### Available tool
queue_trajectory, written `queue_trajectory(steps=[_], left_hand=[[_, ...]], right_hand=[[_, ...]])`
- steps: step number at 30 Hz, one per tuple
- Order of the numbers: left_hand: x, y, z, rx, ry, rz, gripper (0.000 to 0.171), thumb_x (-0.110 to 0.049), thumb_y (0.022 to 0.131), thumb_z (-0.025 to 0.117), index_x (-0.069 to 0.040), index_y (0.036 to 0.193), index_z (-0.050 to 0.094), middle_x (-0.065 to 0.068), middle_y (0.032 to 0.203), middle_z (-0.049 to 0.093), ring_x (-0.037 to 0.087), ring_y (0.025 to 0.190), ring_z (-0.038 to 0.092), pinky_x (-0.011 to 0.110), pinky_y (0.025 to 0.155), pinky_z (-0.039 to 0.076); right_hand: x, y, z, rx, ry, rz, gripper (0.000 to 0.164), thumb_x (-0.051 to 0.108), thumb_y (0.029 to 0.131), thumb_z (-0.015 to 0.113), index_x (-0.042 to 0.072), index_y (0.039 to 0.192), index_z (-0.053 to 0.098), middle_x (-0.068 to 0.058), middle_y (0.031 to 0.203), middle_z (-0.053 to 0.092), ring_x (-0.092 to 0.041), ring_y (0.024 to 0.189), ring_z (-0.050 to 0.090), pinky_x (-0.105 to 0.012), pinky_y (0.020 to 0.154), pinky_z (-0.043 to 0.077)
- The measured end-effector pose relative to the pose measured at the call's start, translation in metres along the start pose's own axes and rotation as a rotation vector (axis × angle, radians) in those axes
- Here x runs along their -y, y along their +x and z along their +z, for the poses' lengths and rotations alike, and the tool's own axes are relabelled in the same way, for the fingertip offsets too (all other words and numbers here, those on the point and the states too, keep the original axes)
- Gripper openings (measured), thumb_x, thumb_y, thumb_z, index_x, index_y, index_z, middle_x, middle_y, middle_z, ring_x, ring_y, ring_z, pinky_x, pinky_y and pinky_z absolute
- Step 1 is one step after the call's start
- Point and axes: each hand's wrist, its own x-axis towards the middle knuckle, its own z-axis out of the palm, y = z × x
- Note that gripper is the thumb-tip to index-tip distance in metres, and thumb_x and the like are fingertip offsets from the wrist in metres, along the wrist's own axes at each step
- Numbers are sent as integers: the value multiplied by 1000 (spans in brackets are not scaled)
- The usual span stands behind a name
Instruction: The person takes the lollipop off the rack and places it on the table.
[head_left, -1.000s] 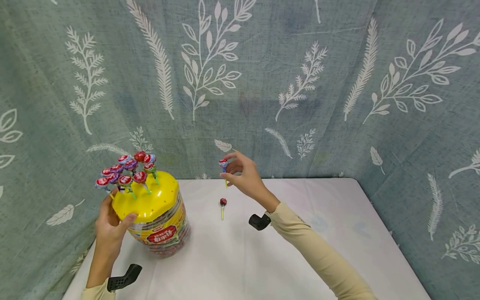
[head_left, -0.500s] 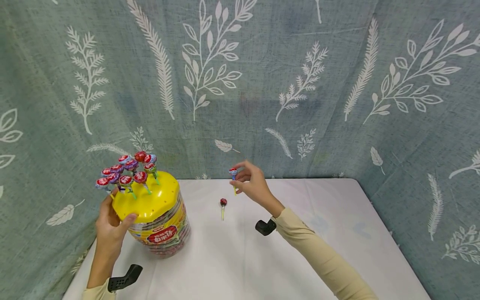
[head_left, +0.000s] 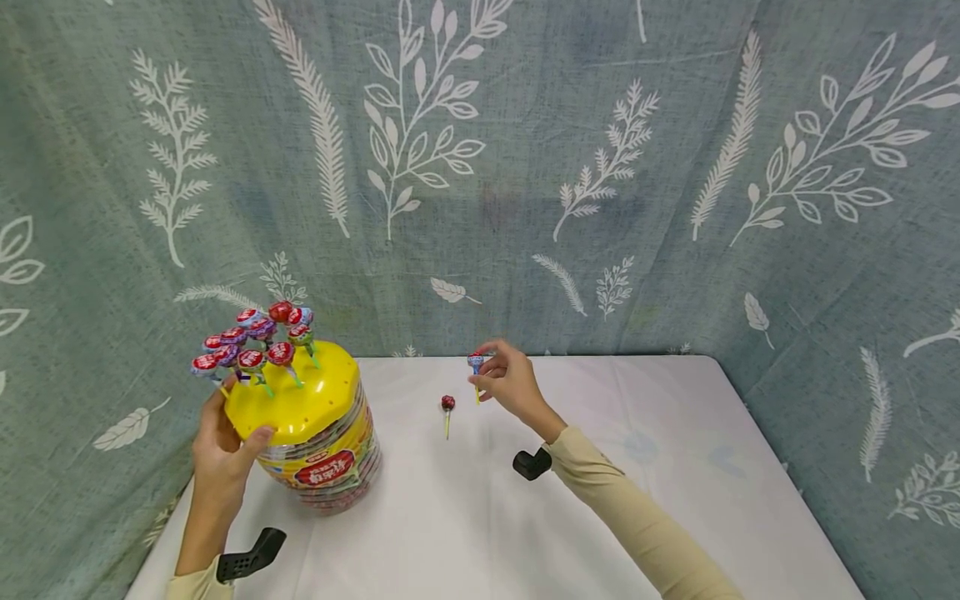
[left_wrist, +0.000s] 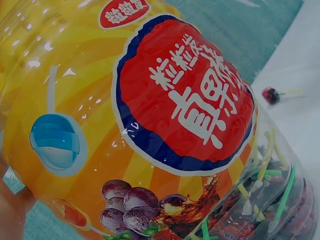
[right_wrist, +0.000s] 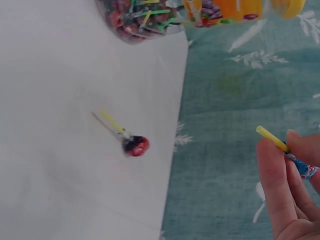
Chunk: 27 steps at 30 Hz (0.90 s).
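Observation:
My left hand [head_left: 217, 458] grips the edge of the yellow lid [head_left: 330, 383] on a clear plastic lollipop jar [head_left: 326, 471]; the thumb lies on the lid's near side. Several wrapped lollipops [head_left: 281, 355] stand upright in the lid's holes. In the left wrist view the jar's label [left_wrist: 185, 95] fills most of the picture, with loose sticks showing through the clear wall. Between thumb and fingers, my right hand [head_left: 513, 383] pinches a blue-and-red wrapped lollipop [head_left: 476, 362] by its yellow stick [right_wrist: 270, 137], head up, over the far part of the table.
Another lollipop [head_left: 447, 403], dark red with a yellow stick, lies on the white table [head_left: 600, 500], between the jar and my right hand. A grey-green patterned curtain [head_left: 495, 167] hangs behind the table's far edge and at both sides.
My right hand has moved right and downward toward the table, still pinching the blue-and-red lollipop. My left hand and the jar have stayed in place.

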Motion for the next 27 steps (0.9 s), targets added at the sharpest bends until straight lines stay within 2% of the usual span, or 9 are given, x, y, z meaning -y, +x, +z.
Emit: queue_trajectory(steps=[5,12,18,27], left_hand=[[1,0,0,-8,4,6,74,10,86,56,-15,148,26,8,144,34,16,124,39,10,91,38],[2,0,0,-9,7,5,73,9,87,57,-16,148,25,8,145,33,15,124,39,9,90,38],[1,0,1,-1,-4,6,75,11,86,56,-15,148,25,9,146,31,16,124,38,10,90,38],[1,-1,0,9,-7,12,75,11,86,56,-15,148,25,9,146,31,16,125,38,10,91,38]], right_hand=[[-15,0,3,0,35,24,45,-5,78,72,-4,119,54,-29,88,61,-43,75,64,-47,58,54],[-39,1,7,-42,12,60,42,-5,76,74,-1,115,57,-19,80,63,-31,67,67,-38,54,55],[-59,3,14,-71,16,123,38,-7,76,73,0,111,59,-18,78,62,-26,64,67,-43,56,55],[-84,5,26,-103,-20,171,37,-8,74,74,-1,108,59,-15,74,62,-22,55,64,-43,55,54]])
